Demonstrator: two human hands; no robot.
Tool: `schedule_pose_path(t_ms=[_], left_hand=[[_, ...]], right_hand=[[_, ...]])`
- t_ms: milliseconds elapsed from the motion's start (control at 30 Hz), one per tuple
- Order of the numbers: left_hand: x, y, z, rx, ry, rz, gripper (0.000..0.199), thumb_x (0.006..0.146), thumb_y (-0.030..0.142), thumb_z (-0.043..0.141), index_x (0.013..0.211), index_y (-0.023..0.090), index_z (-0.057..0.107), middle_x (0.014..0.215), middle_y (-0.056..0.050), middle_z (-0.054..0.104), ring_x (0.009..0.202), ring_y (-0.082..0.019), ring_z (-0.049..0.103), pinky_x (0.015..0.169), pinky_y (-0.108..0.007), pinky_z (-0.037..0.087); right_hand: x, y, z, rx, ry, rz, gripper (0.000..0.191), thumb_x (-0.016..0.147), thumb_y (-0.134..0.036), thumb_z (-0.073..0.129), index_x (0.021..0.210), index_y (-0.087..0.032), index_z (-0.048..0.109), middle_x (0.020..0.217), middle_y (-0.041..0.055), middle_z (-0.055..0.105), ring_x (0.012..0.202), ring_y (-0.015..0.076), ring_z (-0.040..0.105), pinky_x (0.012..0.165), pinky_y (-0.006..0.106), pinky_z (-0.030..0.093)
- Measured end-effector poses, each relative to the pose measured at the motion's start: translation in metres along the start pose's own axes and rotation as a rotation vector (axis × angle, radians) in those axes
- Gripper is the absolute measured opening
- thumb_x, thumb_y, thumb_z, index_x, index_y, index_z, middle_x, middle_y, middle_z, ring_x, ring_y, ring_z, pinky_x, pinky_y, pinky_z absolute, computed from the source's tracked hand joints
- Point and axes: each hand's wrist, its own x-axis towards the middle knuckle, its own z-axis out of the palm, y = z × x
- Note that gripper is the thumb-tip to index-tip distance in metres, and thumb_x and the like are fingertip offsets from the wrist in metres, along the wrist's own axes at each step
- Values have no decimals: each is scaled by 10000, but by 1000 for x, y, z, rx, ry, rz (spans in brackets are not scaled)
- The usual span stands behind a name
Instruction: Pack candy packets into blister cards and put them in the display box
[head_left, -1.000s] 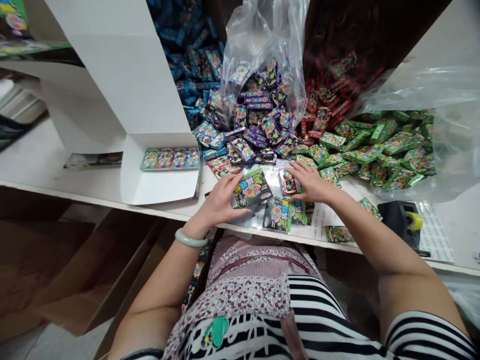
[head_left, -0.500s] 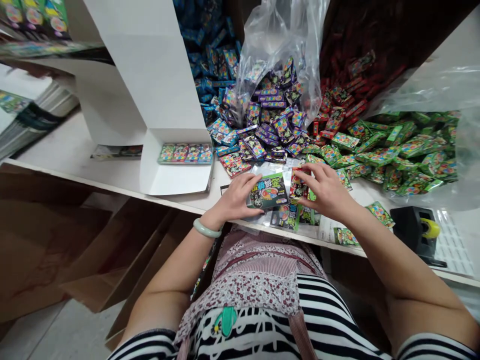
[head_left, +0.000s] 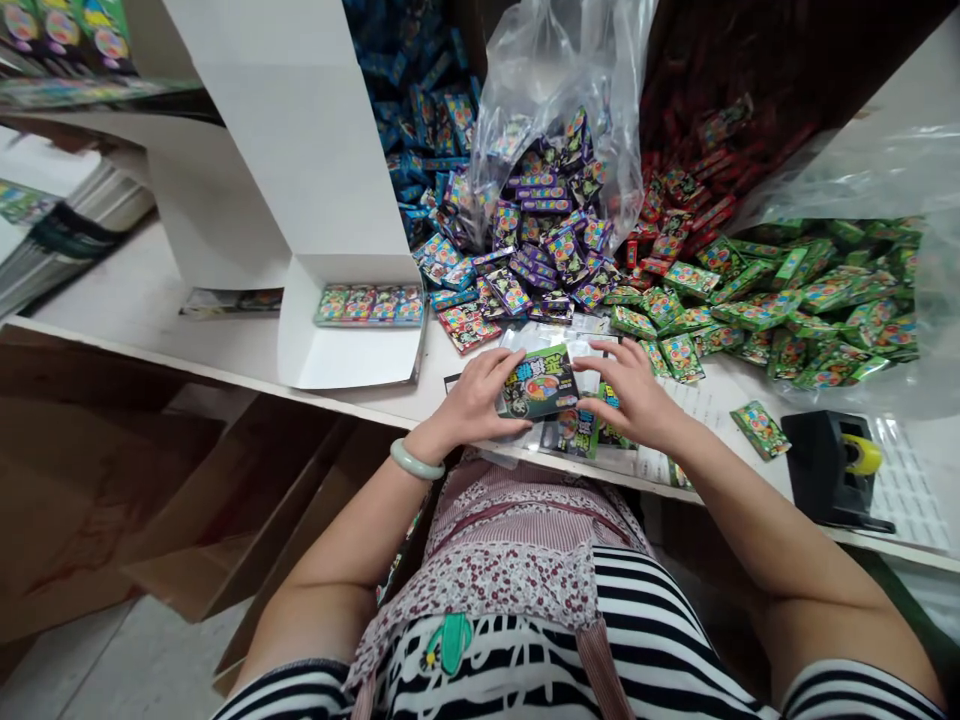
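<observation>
My left hand [head_left: 484, 393] grips a small flat black-and-green printed box [head_left: 541, 384] by its left end, thumb below and fingers above. At the box's right end is my right hand [head_left: 626, 388], its thumb and fingers apart above and below that end, with no packet showing between them. Whether the fingertips touch the box is hard to tell. Under both hands lie more flat black-and-green printed packages [head_left: 574, 432] with clear plastic at the table's front edge. A red packet [head_left: 469, 326] rests just beyond my left hand.
Heaps of blue [head_left: 442, 262], purple [head_left: 551, 250], red [head_left: 673, 235] and green packets [head_left: 780, 300] spread across the back. An open white display box [head_left: 360, 355] with a row of packets stands left. A black tape dispenser [head_left: 829, 470] and a loose green packet [head_left: 760, 430] are right.
The red packet between my right fingers has gone from sight at the box's right end. My right hand has shifted slightly left and down, while my left hand keeps holding the box.
</observation>
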Motion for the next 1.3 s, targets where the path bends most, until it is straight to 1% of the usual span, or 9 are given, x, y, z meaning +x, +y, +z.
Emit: schedule_pose_path(t_ms=[133, 300, 500, 600, 700, 900, 1000, 1100, 1300], left_hand=[[1, -1, 0, -38, -11, -1, 1022, 739, 548, 774, 1552, 213, 253, 1378, -175, 464, 1289, -365, 489, 1107, -563, 436], [-4, -6, -9, -24, 16, -78, 1030, 734, 541, 787, 1556, 247, 240, 1410, -166, 434, 1330, -367, 454, 1126, -589, 417], [-8, -3, -16, 0, 45, -98, 1009, 769, 539, 765, 1564, 233, 225, 1416, -175, 427, 1339, -359, 450, 1134, -567, 419], [-12, -9, -18, 14, 61, -119, 1008, 771, 566, 754, 1565, 235, 228, 1395, -174, 442, 1321, -360, 466, 1126, -564, 430], [-16, -17, -21, 24, 95, -131, 1017, 762, 593, 752, 1563, 231, 241, 1377, -172, 454, 1297, -359, 482, 1120, -562, 437], [-14, -23, -25, 35, 124, -150, 1019, 745, 635, 746, 1557, 257, 260, 1347, -147, 479, 1261, -347, 508, 1111, -553, 448], [-14, -20, -25, 44, 89, -137, 1023, 749, 633, 743, 1560, 252, 248, 1349, -153, 477, 1256, -345, 512, 1104, -549, 453], [-17, -17, -25, 41, 41, -136, 1024, 757, 611, 747, 1565, 252, 232, 1372, -160, 461, 1278, -350, 496, 1110, -553, 446], [-15, -12, -22, 25, -36, -84, 1026, 757, 592, 754, 1568, 251, 227, 1417, -166, 437, 1323, -364, 463, 1127, -572, 424]], right_hand=[[12, 8, 0, 136, -26, 46, 366, 992, -424, 461, 1296, -274, 598, 1271, 82, 682, 1333, 293, 520, 1150, 606, 317], [66, 89, -9, 107, 438, 398, 314, 920, -427, 534, 1124, -218, 651, 1153, 106, 705, 1116, 279, 630, 998, 485, 484], [116, 148, 8, 48, 408, 629, 521, 650, -429, 785, 1072, -193, 591, 1008, 87, 691, 928, 271, 633, 890, 458, 516], [109, 143, 7, 190, 468, 622, 352, 732, -397, 676, 1001, -187, 592, 922, 63, 663, 858, 228, 630, 861, 426, 533], [85, 130, -1, 459, 497, 649, 420, 759, -357, 605, 1146, -198, 558, 852, 33, 637, 780, 218, 646, 796, 441, 565], [20, 77, 10, 820, 299, 782, 475, 659, -438, 722, 1032, -271, 480, 795, -30, 620, 716, 216, 708, 661, 404, 602], [-6, 51, 19, 642, 167, 783, 461, 705, -578, 700, 920, -247, 461, 760, -10, 626, 660, 217, 696, 588, 370, 577], [-16, 38, 14, 274, 14, 583, 367, 809, -560, 659, 926, -230, 549, 779, 44, 677, 686, 232, 674, 656, 404, 566], [7, 44, 10, -120, -65, 269, 766, 716, -439, 791, 1381, -204, 492, 1444, 183, 521, 1369, 407, 445, 1073, 608, 409]])
